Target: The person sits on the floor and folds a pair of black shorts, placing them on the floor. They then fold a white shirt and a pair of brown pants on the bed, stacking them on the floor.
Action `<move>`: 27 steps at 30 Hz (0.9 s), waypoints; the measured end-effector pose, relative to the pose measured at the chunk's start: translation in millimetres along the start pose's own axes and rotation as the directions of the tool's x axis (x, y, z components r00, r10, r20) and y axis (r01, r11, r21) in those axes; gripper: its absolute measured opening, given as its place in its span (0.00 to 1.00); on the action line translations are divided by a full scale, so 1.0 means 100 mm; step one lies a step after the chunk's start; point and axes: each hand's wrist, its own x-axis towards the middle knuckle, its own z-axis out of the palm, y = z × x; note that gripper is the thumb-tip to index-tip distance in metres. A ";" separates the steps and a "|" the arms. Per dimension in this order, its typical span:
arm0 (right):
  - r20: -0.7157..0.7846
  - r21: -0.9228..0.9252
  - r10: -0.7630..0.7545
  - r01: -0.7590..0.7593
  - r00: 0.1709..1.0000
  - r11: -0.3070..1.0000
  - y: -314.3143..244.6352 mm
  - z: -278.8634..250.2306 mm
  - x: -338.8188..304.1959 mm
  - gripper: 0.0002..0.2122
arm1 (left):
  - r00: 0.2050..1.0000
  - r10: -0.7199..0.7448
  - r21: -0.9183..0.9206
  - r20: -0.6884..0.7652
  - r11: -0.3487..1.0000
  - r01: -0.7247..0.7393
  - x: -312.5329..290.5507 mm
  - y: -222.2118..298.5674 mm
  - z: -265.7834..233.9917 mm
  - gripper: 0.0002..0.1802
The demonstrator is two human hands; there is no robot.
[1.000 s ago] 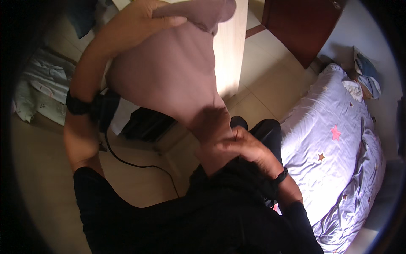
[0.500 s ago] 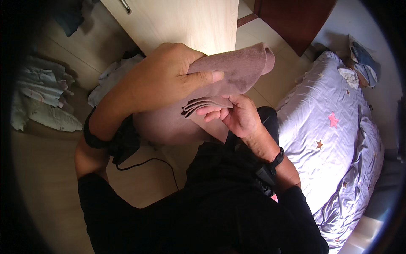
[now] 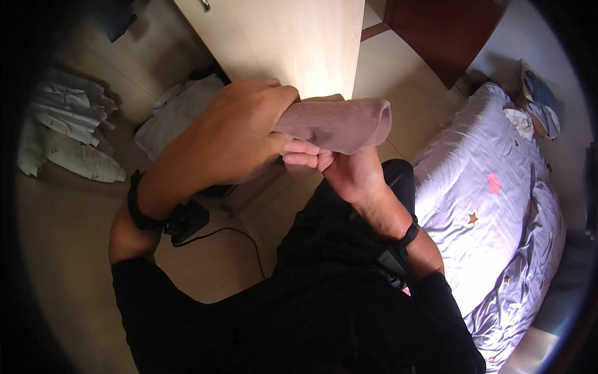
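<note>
A mauve folded cloth [image 3: 339, 123], soft and rolled into a narrow bundle, is held up in front of my body between both hands. My left hand [image 3: 230, 137] reaches over it from the left, closed around its left end; the thumb is tucked out of sight. From below, my right hand [image 3: 356, 177] is closed against the underside, palm up, its curled fingertips showing beneath the roll. The rounded right end of the bundle sticks out above the right palm. What lies behind my left hand is hidden.
A pale wooden cabinet door [image 3: 293, 43] stands just beyond my hands. On the right is a bed with a star-patterned lilac cover [image 3: 461, 206]. Piled fabrics [image 3: 71, 124] lie at left, a grey cloth [image 3: 180, 112] nearer. A black cable [image 3: 233, 229] hangs from my left wrist device.
The wide hanging part of the cloth has been gathered in, and the bundle is narrower. My left hand's thumb has gone under it; the layered folded edge no longer shows.
</note>
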 end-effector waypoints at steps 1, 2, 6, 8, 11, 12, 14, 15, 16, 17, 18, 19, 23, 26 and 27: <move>0.006 -0.018 0.008 -0.008 1.000 1.000 0.01 0.04 0.03 0.28 | 1.000 -0.006 0.033 -0.007 0.999 0.006 -0.02 -0.02 0.00 0.17; 0.013 -0.035 0.017 -0.017 1.000 0.999 0.02 0.07 0.06 0.28 | 0.999 0.008 0.024 -0.043 1.000 -0.007 -0.05 -0.05 0.00 0.13; 0.093 -0.050 0.099 -0.095 0.991 0.994 0.09 0.13 0.12 0.30 | 0.994 0.002 0.035 -0.111 0.999 0.002 -0.18 -0.19 0.01 0.09; 0.174 -0.003 0.154 -0.156 0.972 0.988 0.13 0.08 0.18 0.31 | 0.995 -0.048 0.043 -0.085 0.998 0.052 -0.24 -0.25 -0.05 0.10; 0.214 -0.163 0.236 -0.203 0.948 0.965 0.19 0.02 0.16 0.31 | 0.984 -0.177 -0.030 0.009 0.984 0.178 -0.34 -0.45 -0.17 0.13; 0.198 -0.221 0.272 -0.228 0.942 0.948 0.19 -0.07 0.11 0.30 | 0.970 -0.233 -0.077 0.068 0.968 0.238 -0.36 -0.56 -0.22 0.14; 0.168 -0.326 0.346 -0.279 0.923 0.903 0.21 -0.31 -0.03 0.29 | 0.951 -0.286 -0.090 0.117 0.951 0.297 -0.45 -0.87 -0.31 0.16; 0.108 -0.350 0.365 -0.309 0.925 0.885 0.19 -0.42 -0.11 0.28 | 0.956 -0.277 -0.067 0.100 0.956 0.284 -0.50 -1.11 -0.31 0.16; 0.120 -0.331 0.413 -0.356 0.903 0.874 0.29 -0.45 -0.14 0.27 | 0.935 -0.340 0.012 0.102 0.940 0.340 -0.74 -1.21 -0.55 0.17; 0.061 -0.346 0.433 -0.388 0.899 0.854 0.29 -0.57 -0.24 0.26 | 0.905 -0.415 0.063 0.094 0.910 0.411 -0.80 -1.42 -0.64 0.17; -0.014 -0.346 0.443 -0.420 0.896 0.839 0.30 -0.69 -0.33 0.25 | 0.868 -0.490 0.115 0.082 0.870 0.480 -0.86 -1.63 -0.75 0.17; -0.159 -0.369 0.413 -0.441 0.897 0.818 0.19 -0.89 -0.48 0.23 | 0.861 -0.504 0.111 0.066 0.861 0.496 -0.71 -2.01 -0.61 0.18; -0.287 -0.280 0.384 -0.460 0.878 0.842 0.15 -1.45 -0.87 0.23 | 0.875 -0.325 0.470 -0.360 0.747 0.471 -0.78 -2.98 -1.16 0.16; -0.373 -0.275 0.317 -0.430 0.872 0.860 0.06 -1.69 -1.08 0.23 | 0.835 -0.226 0.607 -0.501 0.596 0.526 -0.62 -3.46 -1.36 0.14; -0.405 -0.278 0.289 -0.418 0.868 0.865 0.04 -1.73 -1.13 0.23 | 0.811 -0.238 0.603 -0.535 0.564 0.564 -0.55 -3.54 -1.39 0.14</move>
